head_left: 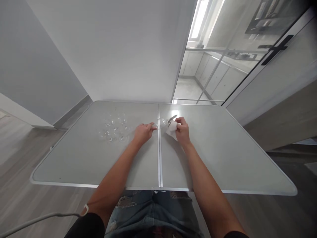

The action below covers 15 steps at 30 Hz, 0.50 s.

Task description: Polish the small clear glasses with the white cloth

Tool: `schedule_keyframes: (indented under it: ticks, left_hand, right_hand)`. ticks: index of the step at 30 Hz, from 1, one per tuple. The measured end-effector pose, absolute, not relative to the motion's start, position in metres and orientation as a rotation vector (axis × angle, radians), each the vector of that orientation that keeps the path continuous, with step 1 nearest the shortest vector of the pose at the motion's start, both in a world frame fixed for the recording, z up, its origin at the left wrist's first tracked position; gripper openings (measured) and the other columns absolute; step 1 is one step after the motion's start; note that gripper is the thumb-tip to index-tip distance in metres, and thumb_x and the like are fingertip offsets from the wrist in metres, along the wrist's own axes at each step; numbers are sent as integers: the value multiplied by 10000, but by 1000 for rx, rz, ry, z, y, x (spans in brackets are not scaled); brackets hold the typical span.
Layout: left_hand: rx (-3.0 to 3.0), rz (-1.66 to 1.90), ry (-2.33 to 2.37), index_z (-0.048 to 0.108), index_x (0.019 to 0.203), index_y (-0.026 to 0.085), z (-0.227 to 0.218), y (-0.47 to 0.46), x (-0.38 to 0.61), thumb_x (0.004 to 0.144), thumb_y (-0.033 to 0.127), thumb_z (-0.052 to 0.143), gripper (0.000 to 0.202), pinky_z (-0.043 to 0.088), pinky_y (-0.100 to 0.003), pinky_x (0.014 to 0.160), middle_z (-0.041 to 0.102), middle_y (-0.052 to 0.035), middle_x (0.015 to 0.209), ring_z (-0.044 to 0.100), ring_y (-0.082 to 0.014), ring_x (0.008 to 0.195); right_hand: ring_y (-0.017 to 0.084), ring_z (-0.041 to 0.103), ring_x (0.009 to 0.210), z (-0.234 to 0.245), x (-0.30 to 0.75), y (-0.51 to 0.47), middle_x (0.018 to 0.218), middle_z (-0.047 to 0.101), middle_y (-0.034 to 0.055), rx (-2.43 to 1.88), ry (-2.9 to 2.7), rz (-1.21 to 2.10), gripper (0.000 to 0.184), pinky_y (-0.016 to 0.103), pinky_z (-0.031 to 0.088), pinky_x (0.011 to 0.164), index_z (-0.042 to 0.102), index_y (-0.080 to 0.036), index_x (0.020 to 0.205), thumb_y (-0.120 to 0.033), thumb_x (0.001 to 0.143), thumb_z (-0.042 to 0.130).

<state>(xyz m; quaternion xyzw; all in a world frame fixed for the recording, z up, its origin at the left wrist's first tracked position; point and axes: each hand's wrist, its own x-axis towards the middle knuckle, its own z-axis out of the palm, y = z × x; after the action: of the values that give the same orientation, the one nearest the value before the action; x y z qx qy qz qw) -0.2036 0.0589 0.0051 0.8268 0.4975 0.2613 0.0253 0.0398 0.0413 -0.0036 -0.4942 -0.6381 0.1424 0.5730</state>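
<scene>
Over the table's middle seam, my left hand [144,132] is closed on a small clear stemmed glass [162,122], tipped on its side with its bowl pointing right. My right hand [182,131] grips a crumpled white cloth or tissue [172,129] close to the glass's mouth. A thin grey edge shows above the cloth; I cannot tell what it belongs to. Left of my left hand, several clear stemmed glasses [114,127] stand grouped on the table, their outlines faint.
The pale folding table [223,158] has a metal rim and a metal seam down its middle. A white wall [111,49] rises behind it. At the right is a glass-paned door [208,72] with a black handle. A pale cable [56,215] runs past my left arm.
</scene>
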Motion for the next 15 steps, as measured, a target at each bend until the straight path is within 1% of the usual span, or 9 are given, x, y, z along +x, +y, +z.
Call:
schedule_keyframes:
  ticks: [2, 5, 8, 10, 12, 14, 15]
  left_hand:
    - [2564, 823, 1566, 669, 1200, 192, 7, 60, -206, 1013, 390, 499, 321, 394, -320, 756, 778, -114, 909, 701, -213, 778]
    - [2563, 851, 1596, 671, 1198, 191, 9, 60, -207, 1019, 397, 480, 333, 389, -324, 750, 775, -116, 889, 697, -213, 763]
    - [2560, 864, 1582, 671, 1196, 193, 9, 59, -206, 1021, 390, 474, 330, 387, -323, 754, 773, -112, 878, 698, -214, 771]
    - [2565, 862, 1553, 670, 1198, 191, 9, 59, -205, 1018, 397, 479, 333, 387, -321, 756, 769, -110, 866, 699, -216, 778]
    - [2570, 855, 1525, 667, 1194, 193, 10, 58, -204, 1016, 404, 483, 333, 389, -320, 762, 766, -109, 858, 702, -219, 795]
    - [2576, 841, 1504, 666, 1181, 198, 11, 57, -203, 1017, 401, 479, 321, 390, -320, 772, 766, -107, 857, 704, -220, 810]
    - [2580, 833, 1495, 665, 1172, 200, 11, 56, -203, 1018, 397, 476, 313, 390, -320, 775, 766, -107, 858, 704, -219, 812]
  right_hand:
    - [194, 568, 920, 2, 46, 39, 996, 638, 55, -1177, -1762, 310, 174, 330, 394, 826, 634, -199, 602, -139, 746, 558]
    - [146, 500, 724, 4, 51, 39, 826, 613, 26, -1274, -1838, 327, 215, 297, 345, 722, 624, -201, 627, -148, 796, 503]
    - [133, 396, 603, 2, 52, 40, 632, 494, -14, -1346, -1677, 400, 227, 278, 287, 623, 585, -202, 651, -217, 848, 474]
    - [139, 363, 580, 2, 51, 41, 579, 438, -25, -1392, -1496, 417, 256, 281, 271, 591, 544, -211, 641, -276, 877, 470]
    - [148, 342, 562, 3, 50, 40, 542, 400, -26, -1472, -1321, 391, 333, 292, 272, 573, 489, -226, 598, -334, 911, 449]
    - [157, 356, 561, 6, 50, 38, 533, 410, -23, -1553, -1201, 304, 361, 299, 300, 580, 478, -234, 584, -377, 916, 468]
    - [161, 386, 576, 7, 49, 38, 560, 456, -19, -1567, -1170, 249, 317, 299, 327, 601, 513, -231, 615, -377, 897, 507]
